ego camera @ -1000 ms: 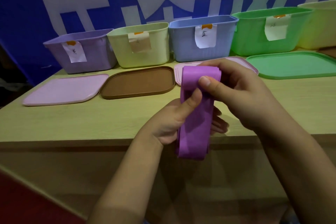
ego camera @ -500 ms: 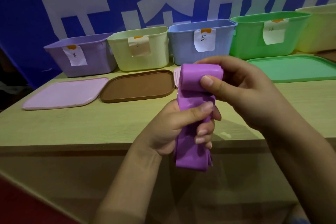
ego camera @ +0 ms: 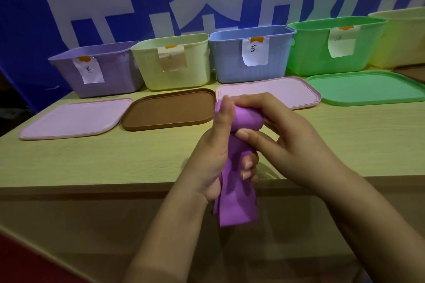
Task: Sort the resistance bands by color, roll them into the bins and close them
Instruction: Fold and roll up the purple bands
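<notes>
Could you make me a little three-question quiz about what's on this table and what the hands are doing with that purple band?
1. True or false: both the left hand and the right hand grip the purple band.
2. Which lid lies directly in front of the pale green bin? A) brown lid B) green lid C) blue lid
3. Fill in: the band's loose tail hangs down past the front edge of the ____.

Key
1. True; the right hand holds the rolled top, the left hand the strip below it.
2. A, the brown lid.
3. table.
</notes>
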Demonstrator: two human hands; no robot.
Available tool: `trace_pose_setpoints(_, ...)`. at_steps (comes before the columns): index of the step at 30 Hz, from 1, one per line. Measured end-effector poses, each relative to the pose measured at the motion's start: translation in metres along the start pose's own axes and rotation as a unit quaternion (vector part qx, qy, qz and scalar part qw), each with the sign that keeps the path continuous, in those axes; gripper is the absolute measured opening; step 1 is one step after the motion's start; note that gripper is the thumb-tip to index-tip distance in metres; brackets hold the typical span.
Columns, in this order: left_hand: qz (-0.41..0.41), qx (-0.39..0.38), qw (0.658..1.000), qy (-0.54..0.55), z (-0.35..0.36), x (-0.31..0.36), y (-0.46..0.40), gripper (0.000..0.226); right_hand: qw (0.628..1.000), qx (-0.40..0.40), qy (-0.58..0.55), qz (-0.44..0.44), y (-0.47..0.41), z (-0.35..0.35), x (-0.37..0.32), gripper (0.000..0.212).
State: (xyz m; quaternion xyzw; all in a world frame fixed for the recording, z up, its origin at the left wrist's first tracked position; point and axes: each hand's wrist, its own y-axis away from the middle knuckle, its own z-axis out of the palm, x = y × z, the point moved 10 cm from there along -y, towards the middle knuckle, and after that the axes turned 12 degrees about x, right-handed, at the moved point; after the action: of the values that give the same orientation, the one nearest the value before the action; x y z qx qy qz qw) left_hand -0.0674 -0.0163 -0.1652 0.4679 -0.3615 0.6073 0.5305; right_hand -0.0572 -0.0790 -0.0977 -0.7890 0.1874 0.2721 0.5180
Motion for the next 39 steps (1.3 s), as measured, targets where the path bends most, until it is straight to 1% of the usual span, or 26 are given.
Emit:
trace_pose_setpoints(1, 0.005, 0.004, 1.000, -0.007, -0.001, 0.000, -0.001, 0.063, 1.000, -0.005, -0.007, 0.007, 0.000, 0.000, 0.001, 0.033)
trace_pose_setpoints(3, 0.017, 0.001, 1.000, -0.015, -0.003, 0.001, -0.001, 0.059, 0.995, -0.025, -0.086, 0.054, 0.002, 0.002, 0.007, 0.030)
trace_pose_setpoints(5, 0.022, -0.010, 1.000, -0.012, -0.004, 0.002, -0.001, 0.059, 0.975, -0.039, -0.185, 0.116, 0.006, 0.003, 0.013, 0.034)
trace_pose_setpoints(7, 0.031, -0.021, 0.999, -0.014, -0.005, 0.004, 0.001, 0.059, 0.954, -0.051, -0.250, 0.155, 0.011, 0.004, 0.017, 0.036)
trace_pose_setpoints(9, 0.055, -0.035, 0.997, -0.042, -0.005, 0.008, 0.003, 0.054, 0.924, -0.056, -0.318, 0.206, 0.014, 0.008, 0.023, 0.045)
trace_pose_setpoints(10, 0.063, -0.042, 0.996, -0.056, -0.005, 0.009, 0.005, 0.051, 0.916, -0.054, -0.325, 0.232, 0.014, 0.010, 0.027, 0.050)
trace_pose_setpoints(11, 0.065, -0.049, 0.995, -0.063, -0.004, 0.011, 0.007, 0.047, 0.916, -0.048, -0.308, 0.254, 0.015, 0.011, 0.032, 0.047)
trace_pose_setpoints(13, 0.070, -0.066, 0.993, -0.070, -0.003, 0.012, 0.010, 0.040, 0.923, -0.056, -0.263, 0.274, 0.016, 0.014, 0.036, 0.027)
trace_pose_setpoints(14, 0.075, -0.072, 0.992, -0.074, -0.003, 0.013, 0.012, 0.035, 0.921, -0.071, -0.267, 0.275, 0.017, 0.017, 0.034, 0.022)
trace_pose_setpoints(15, 0.080, -0.076, 0.991, -0.074, -0.002, 0.014, 0.013, 0.031, 0.917, -0.081, -0.281, 0.272, 0.017, 0.019, 0.030, 0.021)
trace_pose_setpoints(17, 0.085, -0.082, 0.992, -0.052, -0.002, 0.014, 0.013, 0.027, 0.918, -0.084, -0.289, 0.259, 0.017, 0.017, 0.025, 0.027)
trace_pose_setpoints(20, 0.086, -0.089, 0.992, -0.018, -0.004, 0.013, 0.012, 0.030, 0.929, -0.067, -0.271, 0.245, 0.015, 0.014, 0.018, 0.023)
trace_pose_setpoints(22, 0.073, -0.101, 0.992, 0.009, -0.004, 0.011, 0.011, 0.032, 0.935, -0.049, -0.257, 0.239, 0.015, 0.011, 0.016, 0.024)
trace_pose_setpoints(24, 0.055, -0.113, 0.991, 0.035, -0.005, 0.008, 0.009, 0.040, 0.950, -0.024, -0.218, 0.221, 0.015, 0.007, 0.015, 0.026)
trace_pose_setpoints(25, 0.046, -0.113, 0.992, 0.042, -0.006, 0.007, 0.007, 0.049, 0.955, -0.008, -0.208, 0.214, 0.014, 0.005, 0.015, 0.027)
trace_pose_setpoints(27, 0.026, -0.109, 0.993, 0.048, -0.009, 0.003, 0.005, 0.063, 0.959, 0.019, -0.200, 0.201, 0.014, 0.001, 0.015, 0.029)
trace_pose_setpoints(28, 0.024, -0.110, 0.993, 0.046, -0.009, 0.003, 0.005, 0.064, 0.960, 0.025, -0.199, 0.196, 0.014, 0.000, 0.015, 0.030)
trace_pose_setpoints(30, 0.041, -0.104, 0.994, 0.011, -0.011, 0.006, 0.006, 0.061, 0.961, 0.035, -0.204, 0.184, 0.014, -0.002, 0.012, 0.030)
trace_pose_setpoints(31, 0.056, -0.089, 0.994, -0.027, -0.013, 0.009, 0.006, 0.060, 0.962, 0.046, -0.203, 0.174, 0.013, -0.005, 0.010, 0.030)
trace_pose_setpoints(33, 0.089, -0.034, 0.988, -0.123, -0.024, 0.015, 0.003, 0.073, 0.965, 0.081, -0.197, 0.155, 0.010, -0.017, 0.008, 0.028)
trace_pose_setpoints(34, 0.099, -0.018, 0.982, -0.160, -0.028, 0.017, 0.002, 0.080, 0.963, 0.096, -0.202, 0.152, 0.008, -0.022, 0.007, 0.027)
trace_pose_setpoints(35, 0.104, -0.021, 0.978, -0.181, -0.027, 0.017, 0.003, 0.081, 0.961, 0.104, -0.206, 0.150, 0.006, -0.026, 0.007, 0.026)
trace_pose_setpoints(36, 0.102, -0.037, 0.976, -0.189, -0.023, 0.016, 0.004, 0.076, 0.962, 0.108, -0.205, 0.147, 0.005, -0.027, 0.006, 0.025)
trace_pose_setpoints(37, 0.099, -0.050, 0.975, -0.191, -0.018, 0.013, 0.005, 0.067, 0.963, 0.109, -0.198, 0.144, 0.004, -0.027, 0.005, 0.025)
trace_pose_setpoints(39, 0.111, -0.030, 0.975, -0.192, -0.013, 0.012, 0.004, 0.047, 0.966, 0.117, -0.182, 0.138, 0.003, -0.025, 0.005, 0.025)
